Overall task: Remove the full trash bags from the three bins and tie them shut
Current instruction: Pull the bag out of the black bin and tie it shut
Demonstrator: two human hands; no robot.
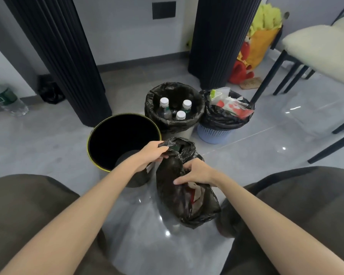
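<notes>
The black trash bag [189, 207] (beside the yellow-rimmed bin [117, 135]) is gripped near its mouth by the left hand [154, 153] and the right hand [197, 172].

Bare floor [48, 147] left of bins [174, 108]

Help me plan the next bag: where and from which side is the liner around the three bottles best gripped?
Probably grip the liner by its rolled cuff at two opposite sides, coming from above and outside. The plastic folds outward all round the top, offering bunched material to pinch, while the upright bottles crowd the middle.
</notes>
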